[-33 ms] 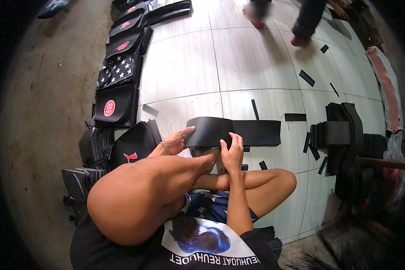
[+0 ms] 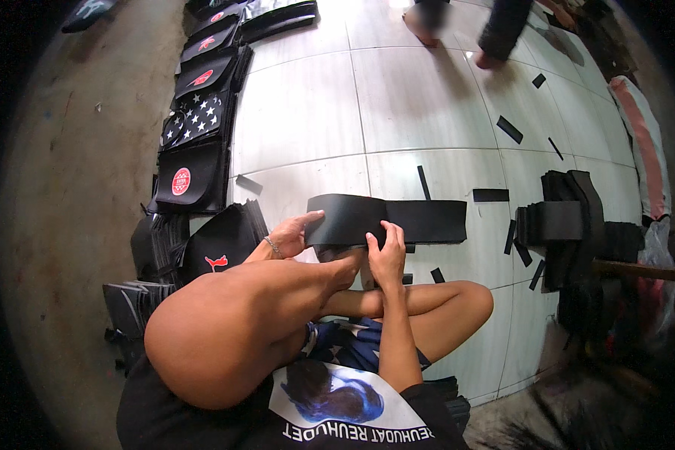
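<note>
A long, flexible black strip of sheet material (image 2: pixel 346 217) lies across in front of my crossed legs, its left half bowed up and shiny. Near its middle a crease or join runs from top to bottom, and the right half lies flatter. My left hand (image 2: pixel 295 231) grips the left end, thumb on top and fingers behind it. My right hand (image 2: pixel 387 253) holds the lower edge near the join, with thumb and fingertips on the surface. Under the strip, close to my foot, another dark piece is partly hidden.
Left of me runs a row of black flap pouches (image 2: pixel 193 178) with printed motifs. Stacked black pieces (image 2: pixel 559 223) stand at the right, beside a wooden bar (image 2: pixel 637 270). Black offcuts (image 2: pixel 491 196) lie scattered on the white tiles. Another person's legs (image 2: pixel 505 34) are at the far side.
The other person's right-hand leg in the picture has shifted slightly left. My hands and the black strip look nearly the same.
</note>
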Available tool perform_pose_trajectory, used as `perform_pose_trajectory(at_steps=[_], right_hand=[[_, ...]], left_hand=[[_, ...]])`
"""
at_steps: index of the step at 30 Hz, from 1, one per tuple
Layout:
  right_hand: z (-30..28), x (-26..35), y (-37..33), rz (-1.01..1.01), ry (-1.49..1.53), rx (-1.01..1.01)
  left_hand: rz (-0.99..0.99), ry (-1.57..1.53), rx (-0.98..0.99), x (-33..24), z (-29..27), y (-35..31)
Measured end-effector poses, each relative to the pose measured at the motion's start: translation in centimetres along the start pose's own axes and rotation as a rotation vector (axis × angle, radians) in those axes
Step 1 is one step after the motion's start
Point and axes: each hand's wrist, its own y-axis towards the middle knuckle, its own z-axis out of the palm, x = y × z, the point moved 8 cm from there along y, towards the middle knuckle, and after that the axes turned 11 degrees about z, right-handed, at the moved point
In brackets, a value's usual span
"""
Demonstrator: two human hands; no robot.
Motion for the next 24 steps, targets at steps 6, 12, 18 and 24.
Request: perform_pose_trajectory(at_steps=[6,12,18,24], right_hand=[[-1.4,1.8,0.0,-0.098,-0.163,-0.150],[0.9,6.0,-1.3,-0.218,0.089,-0.052],[2.2,4.1,-0.8,-0.112,0.216,-0.005],[2.2,5.8,-1.7,-0.202,0.186,-0.016]], left_hand=[[0.174,0.003,0.133,-3.2,1.0,0.9],[0.164,0.131,0.226,-2.6,3.4,-0.8],[0.153,0.149,0.225,-0.9,4.0,-0.2],[0.312,0.302,0.130,-1.8,3.1,-0.2]])
